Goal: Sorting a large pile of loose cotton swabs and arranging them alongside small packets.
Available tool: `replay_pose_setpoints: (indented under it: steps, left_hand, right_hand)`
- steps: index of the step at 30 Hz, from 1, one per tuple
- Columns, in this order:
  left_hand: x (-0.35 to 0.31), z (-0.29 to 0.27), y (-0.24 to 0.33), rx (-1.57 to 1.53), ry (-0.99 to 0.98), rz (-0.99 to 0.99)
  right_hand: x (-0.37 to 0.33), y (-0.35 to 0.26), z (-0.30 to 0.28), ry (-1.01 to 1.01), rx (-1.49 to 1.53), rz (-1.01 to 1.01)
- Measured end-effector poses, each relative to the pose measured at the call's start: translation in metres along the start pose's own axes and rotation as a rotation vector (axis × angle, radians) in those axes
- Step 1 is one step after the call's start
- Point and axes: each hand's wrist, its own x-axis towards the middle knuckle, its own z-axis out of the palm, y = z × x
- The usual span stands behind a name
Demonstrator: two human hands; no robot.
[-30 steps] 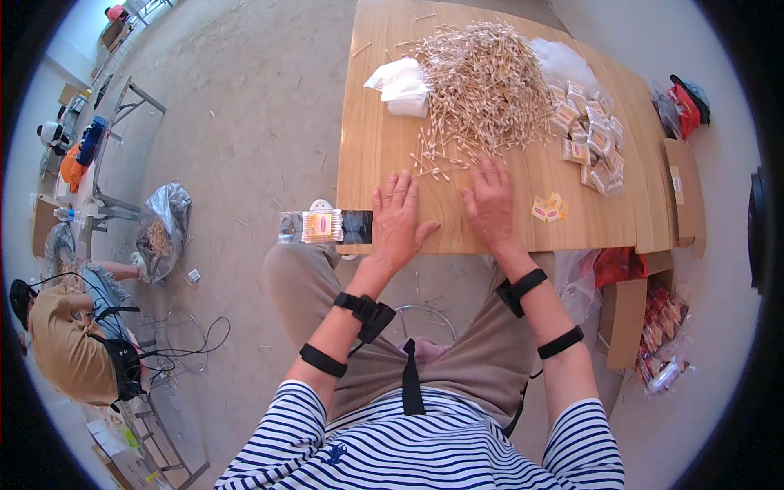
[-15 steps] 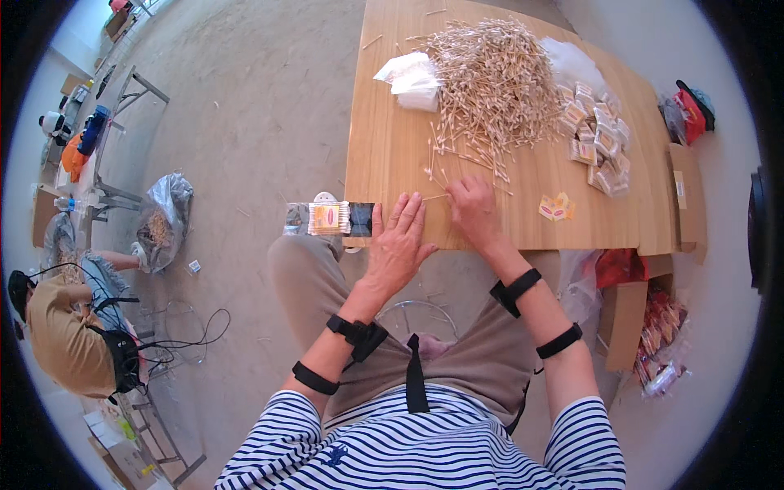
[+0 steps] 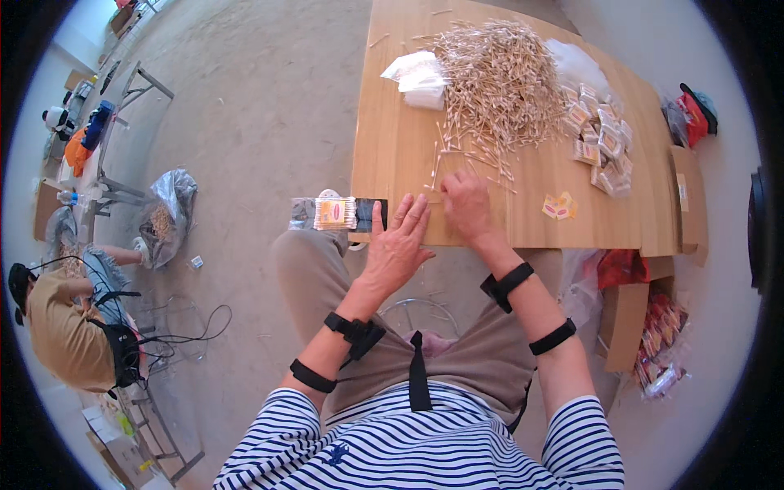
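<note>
My left hand (image 3: pixel 398 241) lies palm down with its fingers stretched out at the table's front edge, its fingertips touching the right end of a dark strip (image 3: pixel 373 210). On that strip, at the table's left corner, sits a flat row of cotton swabs (image 3: pixel 349 214) with a yellow-orange card (image 3: pixel 332 214) on top. A clear plastic end (image 3: pixel 302 214) sticks out past the corner. Just to the right, my right hand (image 3: pixel 467 204) is closed with its fingers curled down on the wood; whatever they hold is hidden. A few loose swabs (image 3: pixel 435 167) lie beyond its fingertips.
A big heap of cotton swabs (image 3: pixel 502 82) covers the table's far middle, with white plastic bags (image 3: pixel 420 79) on its left. Filled swab packs (image 3: pixel 604 143) are piled at the right. Yellow cards (image 3: pixel 559 206) lie nearer me. Another person (image 3: pixel 73 335) sits at far left.
My right hand has shifted slightly left and its fingers have curled in more. My left hand stays flat in the same place. The whole view has shifted a little.
</note>
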Motion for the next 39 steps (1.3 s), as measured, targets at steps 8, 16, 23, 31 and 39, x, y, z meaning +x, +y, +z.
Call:
replay_pose_setpoints:
  steps: [8, 16, 23, 31, 39]
  left_hand:
    - [-0.008, -0.003, 0.010, 0.004, 0.008, -0.049]
    - [-0.001, 0.008, 0.016, -0.059, 0.053, -0.019]
    - [-0.002, 0.006, 0.013, -0.013, 0.051, -0.022]
    - [0.003, 0.004, 0.011, -0.003, 0.052, -0.010]
    - [0.006, 0.004, 0.012, -0.025, 0.041, -0.033]
  right_hand:
    - [-0.010, -0.013, -0.004, -0.048, 0.168, -0.018]
    - [-0.002, -0.003, 0.002, -0.061, 0.264, 0.025]
    - [0.018, -0.002, -0.001, -0.132, 0.065, 0.112]
    - [0.005, 0.014, -0.012, -0.087, 0.007, 0.175]
    - [-0.044, 0.005, -0.040, -0.143, 0.099, 0.247]
